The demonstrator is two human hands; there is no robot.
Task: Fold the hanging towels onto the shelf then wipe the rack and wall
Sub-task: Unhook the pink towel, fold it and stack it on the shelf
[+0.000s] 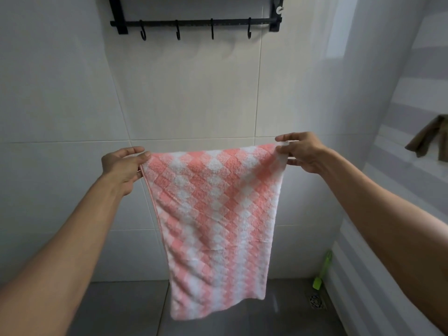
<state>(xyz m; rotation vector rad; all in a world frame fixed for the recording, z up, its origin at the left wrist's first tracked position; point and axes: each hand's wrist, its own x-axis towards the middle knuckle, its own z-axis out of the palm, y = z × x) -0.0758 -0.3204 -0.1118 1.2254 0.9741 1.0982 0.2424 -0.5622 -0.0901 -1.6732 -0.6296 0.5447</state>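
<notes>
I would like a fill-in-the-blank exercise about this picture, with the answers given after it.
1. The pink-and-white towel is held up by ____ hands, the left hand and the right hand.
2. The black rack on the wall carries ____ hooks.
3. Nothing hangs on the hooks; they are ____.
4. The brush near the floor drain is ____ in colour.

Answers: two; four; empty; green

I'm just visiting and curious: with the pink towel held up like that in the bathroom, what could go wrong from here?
1. The left hand and right hand only pinch the towel at its top corners; if one slips, it could drop onto the grey floor, perhaps wet, near the drain.
2. The towel hangs long, so a fold in mid-air may come out crooked.
3. The rack has four bare hooks that might snag the cloth when lifted past.
</notes>
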